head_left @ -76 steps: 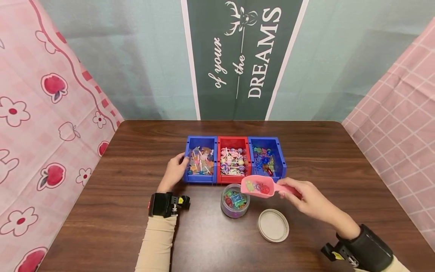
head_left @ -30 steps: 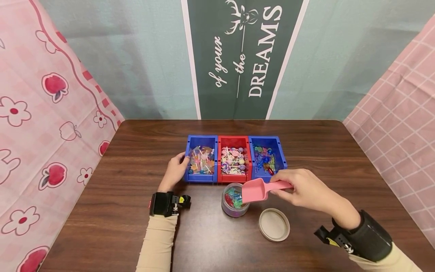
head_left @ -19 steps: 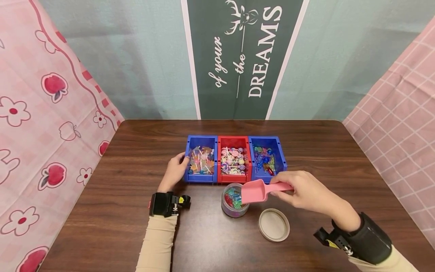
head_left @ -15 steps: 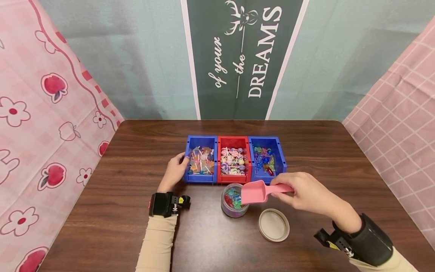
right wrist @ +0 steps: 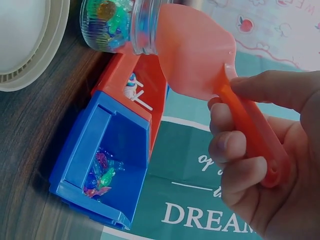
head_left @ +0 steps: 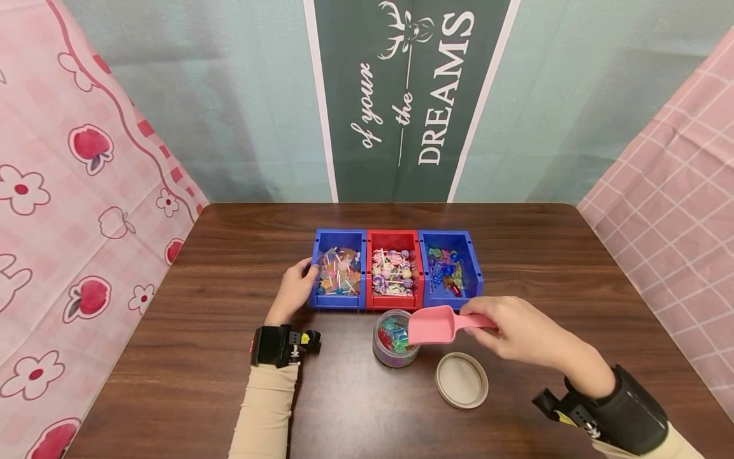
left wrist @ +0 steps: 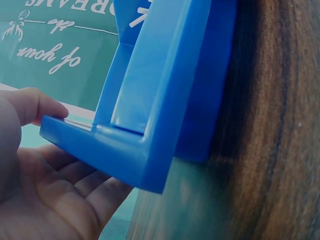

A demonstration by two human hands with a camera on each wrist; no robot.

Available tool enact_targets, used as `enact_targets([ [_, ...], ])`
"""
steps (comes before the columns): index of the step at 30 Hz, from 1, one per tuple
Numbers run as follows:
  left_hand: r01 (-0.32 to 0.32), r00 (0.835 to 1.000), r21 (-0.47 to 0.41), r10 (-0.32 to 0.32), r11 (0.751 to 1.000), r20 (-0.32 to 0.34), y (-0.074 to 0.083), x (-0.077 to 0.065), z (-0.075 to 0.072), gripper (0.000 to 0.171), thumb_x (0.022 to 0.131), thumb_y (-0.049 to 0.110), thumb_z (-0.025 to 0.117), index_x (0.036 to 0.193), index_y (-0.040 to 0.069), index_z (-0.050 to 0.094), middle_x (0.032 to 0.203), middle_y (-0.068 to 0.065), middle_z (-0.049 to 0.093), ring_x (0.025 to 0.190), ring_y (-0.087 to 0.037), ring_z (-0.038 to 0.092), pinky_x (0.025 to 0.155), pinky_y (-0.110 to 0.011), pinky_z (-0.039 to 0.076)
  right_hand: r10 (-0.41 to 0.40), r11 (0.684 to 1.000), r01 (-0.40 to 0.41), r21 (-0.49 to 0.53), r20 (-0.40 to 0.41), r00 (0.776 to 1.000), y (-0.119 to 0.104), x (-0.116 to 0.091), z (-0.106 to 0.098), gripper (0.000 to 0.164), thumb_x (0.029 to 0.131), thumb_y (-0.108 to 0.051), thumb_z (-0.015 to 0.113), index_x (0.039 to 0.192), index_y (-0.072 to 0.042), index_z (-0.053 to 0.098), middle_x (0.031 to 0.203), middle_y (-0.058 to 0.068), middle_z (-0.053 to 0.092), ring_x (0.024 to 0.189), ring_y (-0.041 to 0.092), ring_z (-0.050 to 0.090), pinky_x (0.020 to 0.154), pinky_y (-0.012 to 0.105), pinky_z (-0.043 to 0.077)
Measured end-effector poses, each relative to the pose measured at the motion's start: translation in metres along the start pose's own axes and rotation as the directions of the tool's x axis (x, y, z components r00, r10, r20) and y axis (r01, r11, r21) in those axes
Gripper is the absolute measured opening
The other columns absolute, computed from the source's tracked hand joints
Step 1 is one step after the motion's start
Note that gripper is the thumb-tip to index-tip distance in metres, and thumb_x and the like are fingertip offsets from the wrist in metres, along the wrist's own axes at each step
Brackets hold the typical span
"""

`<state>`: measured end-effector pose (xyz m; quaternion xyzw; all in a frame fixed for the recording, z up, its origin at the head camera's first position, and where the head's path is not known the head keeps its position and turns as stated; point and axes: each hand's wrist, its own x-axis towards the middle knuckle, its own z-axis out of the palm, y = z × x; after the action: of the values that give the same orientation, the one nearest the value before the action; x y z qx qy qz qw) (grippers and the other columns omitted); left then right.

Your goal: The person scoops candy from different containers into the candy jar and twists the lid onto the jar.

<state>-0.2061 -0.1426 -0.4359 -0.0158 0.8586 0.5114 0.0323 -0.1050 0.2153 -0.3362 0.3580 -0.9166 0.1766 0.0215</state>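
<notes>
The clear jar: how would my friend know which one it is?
On the brown table, find the row of three bins: blue, red, blue. On the person's side of the red bin, with the pink scoop at its mouth, stands the clear jar. It's round and see-through with colorful pieces inside, while the bins are boxy and the nearby lid is flat and pale.

Both hands [head_left: 295, 290] [head_left: 518, 328] in grips, well apart

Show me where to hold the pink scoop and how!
I'd grip the pink scoop by its narrow handle, from the right: it sticks out that way, while the wide end points at the jar. The right hand grips it there.
</notes>
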Motion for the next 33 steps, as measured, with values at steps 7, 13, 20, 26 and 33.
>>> enact_targets([
  [7, 0.016, 1.0, -0.009, -0.016, 1.0, 0.016, 0.0, -0.002, -0.001, 0.046, 0.098, 0.02, 0.041, 0.136, -0.007, 0.043, 0.131, -0.027, 0.053, 0.111, -0.032, 0.053, 0.102, -0.051, 0.042, 0.004, 1.0, -0.004, 0.003, -0.038, 0.999, 0.0, -0.002, -0.003, 0.015, 0.076, -0.013, 0.074, 0.089, -0.012, 0.066, 0.07, -0.011, 0.056, 0.057, -0.001, 0.041, 0.046, 0.017, 0.037],
  [13, 0.013, 1.0, -0.009, -0.013, 1.0, 0.017, -0.001, -0.001, -0.001, 0.046, 0.098, 0.019, 0.041, 0.137, -0.007, 0.043, 0.131, -0.027, 0.053, 0.111, -0.032, 0.053, 0.102, -0.051, 0.042, 0.025, 0.999, -0.023, 0.027, -0.07, 0.997, 0.007, -0.003, -0.008, 0.016, 0.073, -0.007, 0.074, 0.087, -0.009, 0.067, 0.065, -0.011, 0.052, 0.053, -0.003, 0.038, 0.044, 0.016, 0.036],
  [20, 0.023, 1.0, -0.01, -0.023, 1.0, 0.018, 0.0, -0.001, 0.0, 0.047, 0.098, 0.02, 0.041, 0.137, -0.006, 0.042, 0.132, -0.027, 0.052, 0.112, -0.032, 0.052, 0.103, -0.051, 0.042, 0.096, 0.995, -0.095, 0.022, -0.045, 0.994, 0.014, -0.004, -0.011, 0.015, 0.074, -0.007, 0.074, 0.088, -0.004, 0.068, 0.062, -0.008, 0.05, 0.051, -0.001, 0.036, 0.043, 0.018, 0.034],
  [26, 0.03, 0.999, -0.009, -0.029, 1.0, 0.013, -0.001, 0.0, 0.001, 0.047, 0.098, 0.02, 0.042, 0.136, -0.006, 0.043, 0.131, -0.026, 0.054, 0.111, -0.031, 0.052, 0.103, -0.05, 0.042, 0.136, 0.991, -0.136, 0.008, -0.027, 0.99, 0.02, -0.002, -0.011, 0.016, 0.075, -0.007, 0.074, 0.088, 0.0, 0.069, 0.061, -0.006, 0.05, 0.05, 0.001, 0.036, 0.043, 0.019, 0.034],
  [33, 0.029, 0.999, -0.012, -0.029, 0.999, 0.018, -0.001, 0.0, 0.0, 0.047, 0.098, 0.02, 0.041, 0.137, -0.006, 0.042, 0.133, -0.026, 0.052, 0.115, -0.031, 0.051, 0.104, -0.051, 0.04, 0.177, 0.984, -0.178, -0.004, -0.052, 0.983, 0.027, 0.002, -0.011, 0.016, 0.076, -0.006, 0.072, 0.089, 0.003, 0.069, 0.057, -0.005, 0.047, 0.048, 0.002, 0.033, 0.041, 0.02, 0.031],
])
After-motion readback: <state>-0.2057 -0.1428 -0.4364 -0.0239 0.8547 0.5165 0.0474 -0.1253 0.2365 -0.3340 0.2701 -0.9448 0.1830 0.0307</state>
